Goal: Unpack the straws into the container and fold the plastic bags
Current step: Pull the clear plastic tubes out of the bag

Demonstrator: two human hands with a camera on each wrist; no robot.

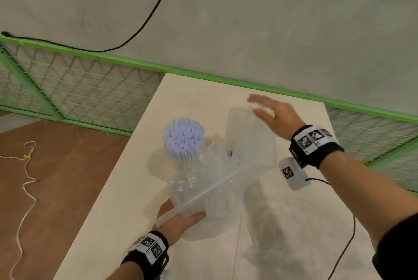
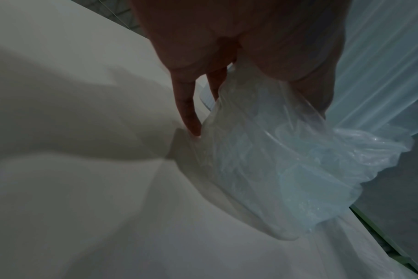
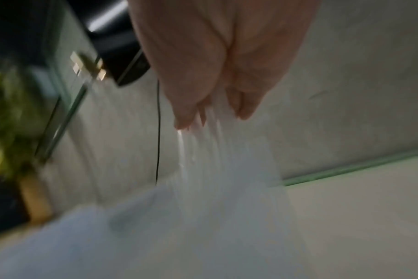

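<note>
My left hand grips the lower end of a crumpled clear bag of pale straws, thumb curled over it. In the left wrist view the fingers wrap the same bag just above the table. Behind the bag a bundle of lavender straws stands upright, its lower part hidden. My right hand reaches out with straight fingers over the top of a clear rectangular container. The right wrist view is blurred; the fingertips meet clear plastic there.
Another clear bag lies flat on the pale table at the right. A black cable trails over the table's right side. A green mesh fence runs behind, and the table's left edge drops to brown floor.
</note>
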